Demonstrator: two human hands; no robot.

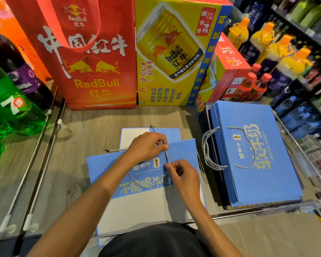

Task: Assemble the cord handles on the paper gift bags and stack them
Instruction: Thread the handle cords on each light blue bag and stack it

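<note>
**Hands, qty 2.** L hand [146,148] is reached in from lower left, forearm laid diagonally over the bag. Its fingers are curled at the bag's top edge and the cord is pinched there. R hand [183,175] is brought in from lower centre, knuckles up. The same cord is nipped between thumb and forefinger just below the L hand. Both hands are closed on the cord.

**Bag in work, qty 1.** The paper gift bag [104,166] is laid flat on the wood-grain shelf [93,127], front centre, mouth away from the person. It is light blue w/ yellow lettering, a small logo and a white lower part. A blue-and-white panel [172,133] is seen past its top edge; whether it is the same bag cannot be told.

**Cord, qty 1 counted.** The twisted silver-blue cord [137,180] is looped on the bag face. Dark-tipped ends are seen to the left of and beyond the L hand.

**Stack of finished bags, qty 1.** The stack [263,182] is set just right of the bag in work; the no. of bags cannot be counted. A cord handle [246,138] is laid on the top bag. More handles are seen bunched at the stack's left edge.

**Behind.** Red Bull tote [100,71] x1 and yellow Red Bull carton [167,52] x1 are stood upright.
</note>
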